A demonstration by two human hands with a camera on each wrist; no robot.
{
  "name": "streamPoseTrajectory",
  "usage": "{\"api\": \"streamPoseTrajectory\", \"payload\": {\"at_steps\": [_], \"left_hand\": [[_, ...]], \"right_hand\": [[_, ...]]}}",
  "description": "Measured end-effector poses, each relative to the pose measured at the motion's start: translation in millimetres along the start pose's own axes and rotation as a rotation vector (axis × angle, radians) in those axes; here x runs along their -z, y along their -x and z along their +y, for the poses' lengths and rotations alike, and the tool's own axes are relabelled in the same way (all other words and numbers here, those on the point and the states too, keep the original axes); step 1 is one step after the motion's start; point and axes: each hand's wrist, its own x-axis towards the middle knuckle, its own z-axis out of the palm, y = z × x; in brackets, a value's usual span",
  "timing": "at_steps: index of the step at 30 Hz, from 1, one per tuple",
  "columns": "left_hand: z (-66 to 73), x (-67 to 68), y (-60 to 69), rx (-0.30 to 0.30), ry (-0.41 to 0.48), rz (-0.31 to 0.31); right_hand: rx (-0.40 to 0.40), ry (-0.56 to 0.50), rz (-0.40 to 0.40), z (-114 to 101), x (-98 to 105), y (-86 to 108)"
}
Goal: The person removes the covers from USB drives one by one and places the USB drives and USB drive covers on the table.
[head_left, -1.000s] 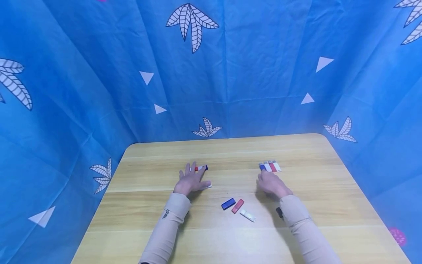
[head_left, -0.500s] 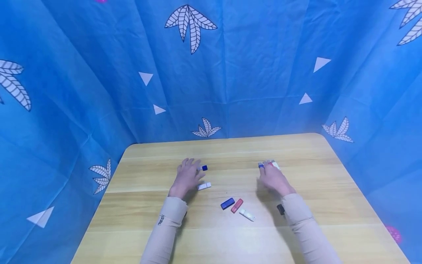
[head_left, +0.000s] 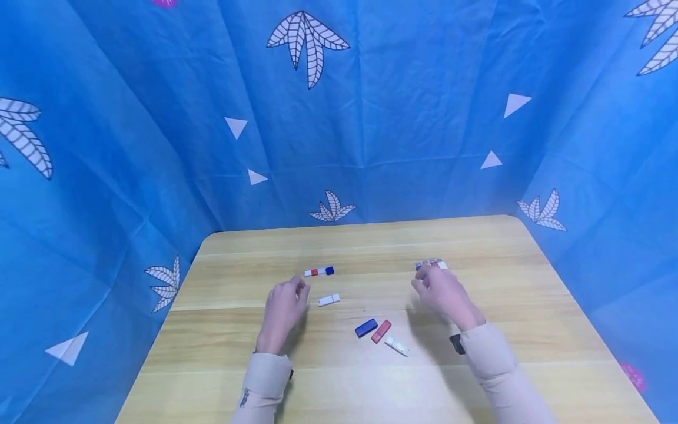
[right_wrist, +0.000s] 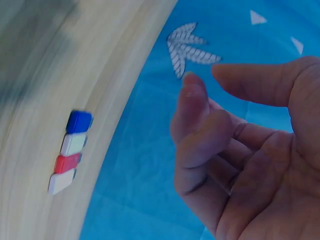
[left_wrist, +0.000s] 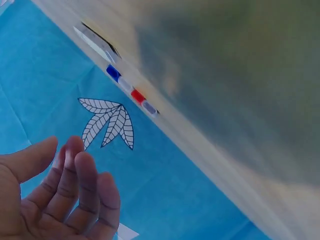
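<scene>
My left hand hovers over the table, fingers loosely bent and holding nothing. Just beyond it lies a row of small caps, blue, white and red among them. A white USB flash drive rests to the right of that hand. My right hand is raised above the table with bent fingers, thumb apart, nothing in its grasp. Past its fingertips, several uncapped USB flash drives lie side by side in blue, white and red, partly hidden by the hand in the head view.
Between the arms lie a blue flash drive, a red flash drive and another white flash drive. The wooden table ends against a blue patterned curtain at the back and sides.
My left hand has drawn back from the row of caps, uncovering it and the white flash drive. My right hand has pulled back slightly from the uncapped drives.
</scene>
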Motion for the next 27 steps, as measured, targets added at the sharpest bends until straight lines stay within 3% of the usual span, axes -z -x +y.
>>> {"api": "streamPoseTrajectory", "payload": {"at_steps": [4, 10, 15, 27], "left_hand": [[-0.8, 0.0, 13.8, 0.025, 0.021, 0.005], [1.1, -0.4, 24.0, 0.044, 0.057, 0.014], [4.0, -1.1, 28.6, 0.038, 0.107, 0.027], [11.2, -7.6, 34.5, 0.05, 0.161, -0.029]], "right_hand": [[0.021, 0.04, -0.035, -9.9, -10.3, 8.8], [0.066, 0.104, -0.089, -17.3, -26.8, 21.5], [0.075, 0.136, -0.143, -20.6, -42.1, 30.8], [0.087, 0.182, -0.251, -15.8, -76.6, 43.2]]}}
